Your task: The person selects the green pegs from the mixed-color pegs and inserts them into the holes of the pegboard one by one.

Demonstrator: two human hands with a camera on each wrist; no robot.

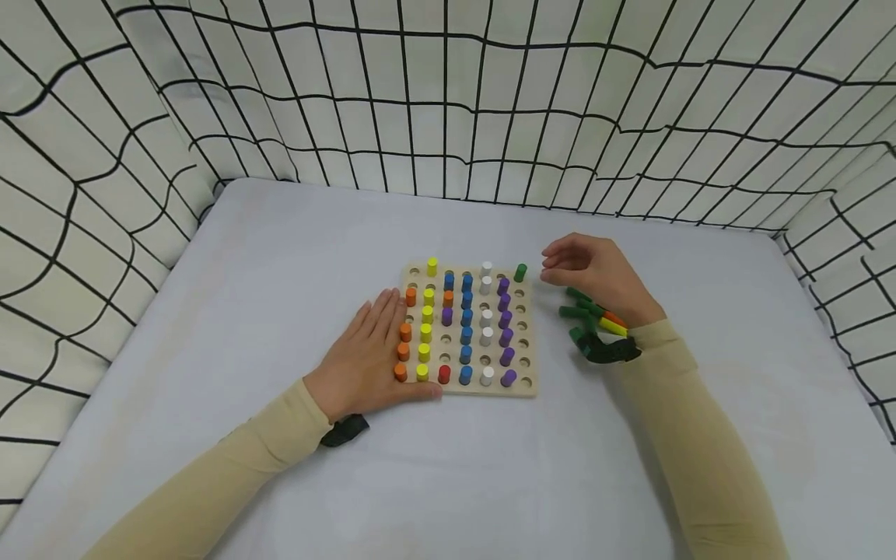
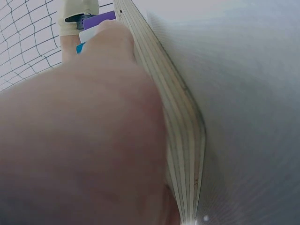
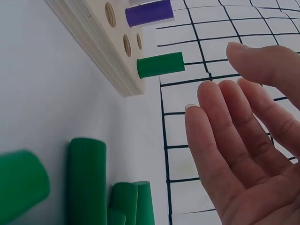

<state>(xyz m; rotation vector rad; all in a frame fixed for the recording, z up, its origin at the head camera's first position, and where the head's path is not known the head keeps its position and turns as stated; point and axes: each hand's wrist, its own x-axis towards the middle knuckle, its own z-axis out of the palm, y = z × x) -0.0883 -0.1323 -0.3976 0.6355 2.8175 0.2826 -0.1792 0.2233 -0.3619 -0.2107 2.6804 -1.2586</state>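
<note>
Left hand [image 1: 367, 362] lies flat, fingers straight and near together against the wooden board's [image 1: 498, 390] left edge, thumb along its near edge. From my end, the board sits mid-bench [image 1: 294, 241], partly filled with coloured pegs; one green peg [image 1: 520, 272] stands in the far right corner hole. Right hand [image 1: 595, 268] hovers just beside it, loosely curved, thumb and fingertips apart, nothing held. Loose green pegs [image 1: 574, 312] lie by that wrist; I'd guess a low wrist could roll them. Uneven left-hand pressure might shift the board.
</note>
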